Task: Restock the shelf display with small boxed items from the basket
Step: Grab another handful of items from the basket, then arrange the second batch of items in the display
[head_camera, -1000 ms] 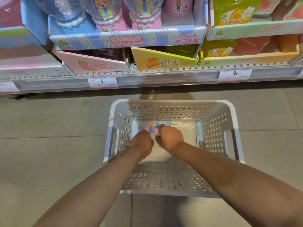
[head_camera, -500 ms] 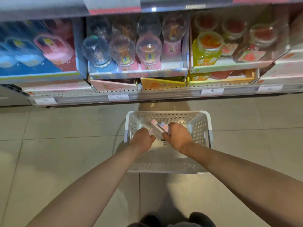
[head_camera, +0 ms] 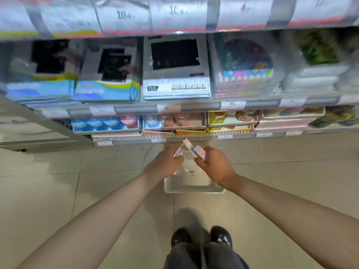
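Note:
My left hand (head_camera: 165, 164) and my right hand (head_camera: 215, 164) are raised above the white perforated basket (head_camera: 194, 188) on the floor. Each hand is closed on small pastel boxed items: the left on a pink-and-lilac box (head_camera: 179, 152), the right on a couple of pink and lilac boxes (head_camera: 194, 149) that fan upward. The hands are close together, almost touching at the boxes. The basket's inside is mostly hidden by my hands and blurred. The shelf display (head_camera: 174, 107) rises just beyond.
Several shelf levels hold boxed toys and drawing tablets (head_camera: 175, 66), with price tags (head_camera: 168, 108) along the rails. The lowest shelf (head_camera: 174, 131) carries trays of small toys. My feet in dark shoes (head_camera: 202, 237) stand on grey tiles behind the basket.
Both hands have lifted out of the basket with the small boxes. My view has risen and pulled back, so more upper shelves and my feet show.

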Tool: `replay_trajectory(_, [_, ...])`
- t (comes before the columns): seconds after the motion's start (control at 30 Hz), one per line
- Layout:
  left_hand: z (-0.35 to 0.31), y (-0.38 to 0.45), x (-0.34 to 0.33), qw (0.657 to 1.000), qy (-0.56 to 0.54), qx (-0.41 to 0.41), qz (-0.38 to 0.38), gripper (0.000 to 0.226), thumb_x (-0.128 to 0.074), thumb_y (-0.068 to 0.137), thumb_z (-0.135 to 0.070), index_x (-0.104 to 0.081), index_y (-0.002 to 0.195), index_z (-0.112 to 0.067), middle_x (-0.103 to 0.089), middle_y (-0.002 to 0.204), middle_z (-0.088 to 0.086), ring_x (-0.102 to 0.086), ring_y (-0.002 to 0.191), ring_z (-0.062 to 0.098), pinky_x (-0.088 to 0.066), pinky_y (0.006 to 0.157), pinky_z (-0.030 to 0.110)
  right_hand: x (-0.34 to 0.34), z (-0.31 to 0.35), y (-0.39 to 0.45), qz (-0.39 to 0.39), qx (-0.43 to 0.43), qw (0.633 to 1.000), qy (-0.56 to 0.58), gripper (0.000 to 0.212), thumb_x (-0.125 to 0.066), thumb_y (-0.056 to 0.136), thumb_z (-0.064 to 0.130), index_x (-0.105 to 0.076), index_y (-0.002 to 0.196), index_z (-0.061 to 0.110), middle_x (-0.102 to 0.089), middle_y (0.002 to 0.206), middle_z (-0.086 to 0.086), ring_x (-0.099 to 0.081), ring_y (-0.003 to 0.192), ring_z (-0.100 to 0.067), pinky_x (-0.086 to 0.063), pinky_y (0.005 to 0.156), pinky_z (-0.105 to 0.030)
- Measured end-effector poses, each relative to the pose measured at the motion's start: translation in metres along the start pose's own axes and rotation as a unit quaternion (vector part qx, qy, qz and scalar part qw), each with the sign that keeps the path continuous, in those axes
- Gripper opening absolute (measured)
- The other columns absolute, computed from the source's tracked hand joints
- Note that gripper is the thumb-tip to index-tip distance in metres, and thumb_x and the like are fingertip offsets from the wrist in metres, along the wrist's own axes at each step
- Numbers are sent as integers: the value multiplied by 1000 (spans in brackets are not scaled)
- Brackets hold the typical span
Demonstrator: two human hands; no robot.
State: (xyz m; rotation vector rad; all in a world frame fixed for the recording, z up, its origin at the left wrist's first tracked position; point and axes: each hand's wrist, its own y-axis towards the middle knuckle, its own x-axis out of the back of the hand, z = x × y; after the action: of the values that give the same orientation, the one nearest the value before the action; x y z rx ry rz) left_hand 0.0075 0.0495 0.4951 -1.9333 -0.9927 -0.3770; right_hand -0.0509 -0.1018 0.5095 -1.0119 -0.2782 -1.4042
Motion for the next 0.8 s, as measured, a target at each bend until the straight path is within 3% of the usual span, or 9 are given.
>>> replay_trajectory(0.1, [-44, -54, 53, 999, -33, -34, -18, 21, -50, 92, -28, -44, 73, -20, -53, 72, 2, -50, 67, 19, -34, 55, 30, 52, 46, -38, -13, 14, 1000, 12, 18, -53, 88, 29, -49, 80, 14, -62, 81, -15, -59, 78, -35, -34, 60, -29])
replay_trajectory(0.27, [-109, -128, 134, 990, -94, -92, -52, 16, -55, 90, -18, -48, 75, -21, -52, 67, -3, -49, 59, 8, -36, 53, 24, 132, 128, -93, -51, 60, 994, 75, 36, -57, 87, 24, -33, 61, 30, -44, 59, 6, -42, 53, -9, -30, 50, -26])
replay_trajectory(0.33, [-130, -155, 164, 983, -136, -107, -58, 22, -58, 88, -15, -50, 68, -17, -51, 60, -3, -50, 50, 3, -40, 50, 20, 162, 159, -114, -62, 92, 989, 100, 31, -58, 88, 23, -40, 64, 30, -42, 58, 12, -42, 54, -6, -30, 47, -19])
replay_trajectory(0.4, [-152, -185, 195, 975, -168, -127, -70, 24, -61, 86, -13, -52, 64, -11, -49, 52, -2, -45, 37, -1, -36, 42, 13, 188, 185, -131, -83, 109, 983, 124, 26, -59, 87, 25, -45, 66, 25, -44, 58, 10, -43, 53, -9, -29, 49, -20])
replay_trajectory(0.5, [-180, -222, 233, 964, -211, -139, -82, 30, -61, 85, -14, -51, 58, -9, -46, 41, -6, -38, 32, 2, -32, 39, 19, 223, 217, -153, -124, 134, 971, 157, 19, -61, 85, 27, -55, 71, 16, -52, 62, 4, -48, 58, -10, -33, 55, -25])
replay_trajectory(0.57, [-196, -241, 256, 957, -240, -139, -78, 31, -61, 86, -17, -51, 57, -12, -46, 43, -4, -38, 36, 9, -29, 39, 19, 246, 236, -166, -139, 155, 964, 167, 20, -62, 85, 25, -61, 75, 8, -54, 66, -1, -49, 62, -13, -33, 58, -18])
replay_trajectory(0.63, [-210, -259, 277, 948, -273, -150, -70, 28, -63, 85, -21, -53, 59, -17, -46, 49, 0, -34, 36, 11, -26, 38, 17, 269, 254, -182, -144, 165, 956, 195, 20, -63, 84, 25, -59, 71, 10, -52, 63, 2, -47, 61, -12, -33, 58, -21])
replay_trajectory(0.8, [-252, -300, 324, 892, -386, -233, 23, 12, -64, 85, -19, -57, 75, -15, -49, 51, 0, -27, 32, 8, -20, 35, 14, 318, 289, -221, -87, 199, 922, 319, 22, -61, 86, 22, -52, 67, 21, -37, 35, 10, -30, 33, -3, -24, 36, -14])
